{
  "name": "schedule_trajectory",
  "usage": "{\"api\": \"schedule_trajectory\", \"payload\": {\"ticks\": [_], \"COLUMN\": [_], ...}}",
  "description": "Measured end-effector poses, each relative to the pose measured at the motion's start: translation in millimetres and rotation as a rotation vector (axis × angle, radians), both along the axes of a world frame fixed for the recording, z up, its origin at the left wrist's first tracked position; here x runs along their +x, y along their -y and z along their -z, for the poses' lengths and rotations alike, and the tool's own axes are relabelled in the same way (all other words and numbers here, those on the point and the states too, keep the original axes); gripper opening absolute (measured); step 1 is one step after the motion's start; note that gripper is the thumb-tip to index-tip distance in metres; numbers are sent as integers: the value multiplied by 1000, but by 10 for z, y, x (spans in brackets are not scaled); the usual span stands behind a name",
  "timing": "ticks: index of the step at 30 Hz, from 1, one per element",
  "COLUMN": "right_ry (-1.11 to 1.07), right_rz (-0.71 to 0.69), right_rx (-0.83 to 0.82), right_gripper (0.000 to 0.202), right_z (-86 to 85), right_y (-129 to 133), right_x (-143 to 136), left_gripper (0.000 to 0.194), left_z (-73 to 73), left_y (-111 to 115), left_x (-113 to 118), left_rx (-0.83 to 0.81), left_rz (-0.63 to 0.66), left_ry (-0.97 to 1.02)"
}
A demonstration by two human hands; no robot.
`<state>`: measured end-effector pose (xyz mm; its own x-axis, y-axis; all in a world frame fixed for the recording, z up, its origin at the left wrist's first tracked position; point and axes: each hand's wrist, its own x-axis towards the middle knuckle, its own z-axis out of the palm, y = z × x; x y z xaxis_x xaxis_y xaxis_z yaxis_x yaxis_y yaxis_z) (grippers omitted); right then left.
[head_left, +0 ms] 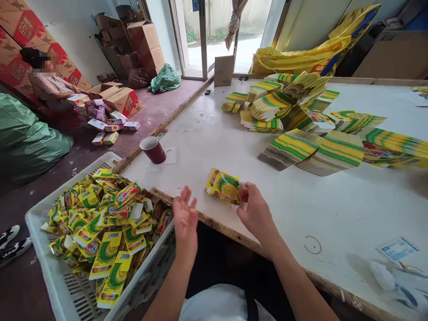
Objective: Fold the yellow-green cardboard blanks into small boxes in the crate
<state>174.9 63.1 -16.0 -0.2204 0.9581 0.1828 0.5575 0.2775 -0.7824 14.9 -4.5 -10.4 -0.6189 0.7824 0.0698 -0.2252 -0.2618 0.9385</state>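
Observation:
A small yellow and green printed carton (223, 185) is at the table's near edge, pinched at its right end by my right hand (256, 211). My left hand (185, 218) is raised between the carton and the crate, fingers apart and holding nothing. To the left, a white plastic crate (40, 249) holds a heap of similar yellow cartons (105, 223). Fanned stacks of flat yellow and green cartons (290, 147) lie across the back right of the table.
A maroon mug (153, 150) stands by the wooden left edge of the white table (207, 133). Clear plastic and a blue-printed packet (397, 248) lie at right. A person (55, 84) sits on the floor near small colourful boxes (112, 127) and an opened carton box (123, 100).

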Motion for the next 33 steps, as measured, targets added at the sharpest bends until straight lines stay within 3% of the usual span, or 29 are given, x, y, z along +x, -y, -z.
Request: {"api": "schedule_trajectory", "payload": {"ticks": [2,4,6,8,13,17,20,25,27,31,33], "right_ry": [-92,-287,-491,-606,-595,-444,-411,-338,-369,-572,-612], "right_rz": [-121,-317,-453,-486,-412,-303,-264,-258,-214,-109,-104], "right_rx": [-66,-226,-387,-468,-477,-286,-158,57,49,-177,-240], "right_gripper": [48,45,44,43,36,19,21,13,14,10,12], "right_z": [-118,-217,-277,-297,-253,-201,-189,-217,-210,-148,-113], "right_y": [154,318,462,563,628,566,530,570,557,461,422], "right_x": [-13,-43,-87,-139,-207,-124,-62,-98,-105,-38,9], "left_gripper": [85,84,73,62,56,73,86,60,54,35,35], "left_z": [-39,-121,-210,-267,-235,-167,-146,-155,-156,-119,-84], "left_y": [26,42,38,13,-57,-60,-71,-165,-189,-142,-105], "left_x": [161,293,376,407,389,410,427,358,313,273,274], "left_rx": [55,73,80,124,123,-8,-28,49,38,-84,-131], "left_rz": [198,267,212,103,-39,74,173,0,-1,119,136], "left_ry": [52,132,219,278,294,235,167,170,177,211,237]}}
